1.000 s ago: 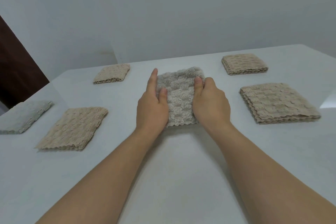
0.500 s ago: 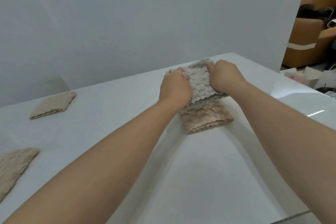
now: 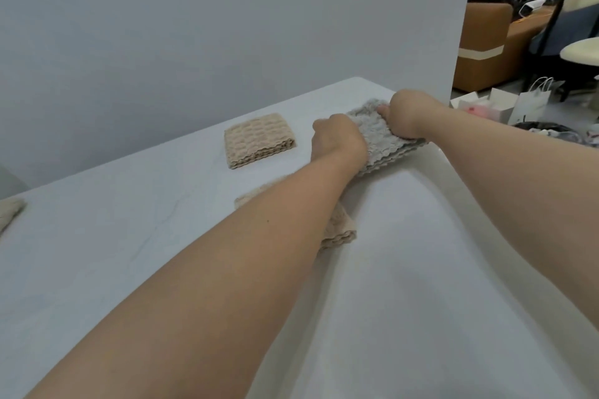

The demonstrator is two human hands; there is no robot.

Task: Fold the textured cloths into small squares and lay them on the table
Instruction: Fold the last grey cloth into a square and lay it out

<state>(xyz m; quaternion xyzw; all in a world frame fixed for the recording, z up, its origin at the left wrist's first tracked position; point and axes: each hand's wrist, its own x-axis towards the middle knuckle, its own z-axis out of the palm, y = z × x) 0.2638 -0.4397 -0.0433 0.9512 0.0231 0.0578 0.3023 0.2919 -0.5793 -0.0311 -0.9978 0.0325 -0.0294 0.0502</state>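
A folded grey textured cloth (image 3: 377, 136) rests near the far right corner of the white table (image 3: 405, 269). My left hand (image 3: 337, 139) grips its left edge and my right hand (image 3: 410, 113) grips its far right edge. A folded beige cloth (image 3: 257, 139) lies to the left of the grey one. Another folded beige cloth (image 3: 340, 230) lies nearer to me, mostly hidden under my left forearm. A third beige cloth (image 3: 8, 214) shows only partly at the left edge of the view.
A grey wall stands behind the table. Past the table's right edge are a brown sofa (image 3: 486, 39), white paper bags (image 3: 531, 100), a chair (image 3: 580, 45) and clutter on the floor.
Both hands carried the grey cloth from the table's middle to the far right corner, past the beige cloth, and it now lies on the table. My view turned right.
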